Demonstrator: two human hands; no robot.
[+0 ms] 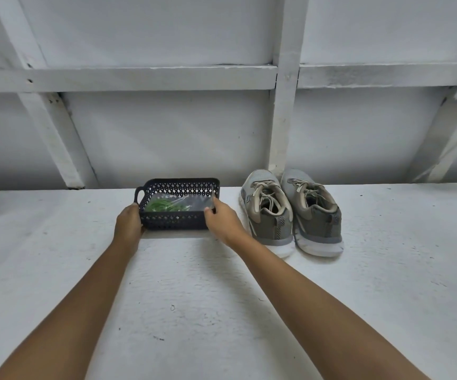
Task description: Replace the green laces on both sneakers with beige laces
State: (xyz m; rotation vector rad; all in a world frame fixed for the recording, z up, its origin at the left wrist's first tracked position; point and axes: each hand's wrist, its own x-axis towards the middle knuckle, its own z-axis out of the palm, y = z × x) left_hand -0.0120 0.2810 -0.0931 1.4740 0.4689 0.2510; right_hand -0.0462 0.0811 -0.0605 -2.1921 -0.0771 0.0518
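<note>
A dark blue perforated basket [176, 186] sits at the far middle of the white surface. Inside it lie green laces [163, 206] under a clear plastic bag. My left hand [129, 224] grips the basket's near left corner. My right hand [220, 219] grips its right end, thumb over the rim. Two grey sneakers [270, 212] [315, 215] stand side by side to the right of the basket, heels toward me, both threaded with beige laces [265, 198].
The white rough-textured surface [222, 311] stretches toward me and to both sides. Behind the basket and sneakers rises a white panelled wall [167, 133] with a vertical post [280, 133] right behind the shoes.
</note>
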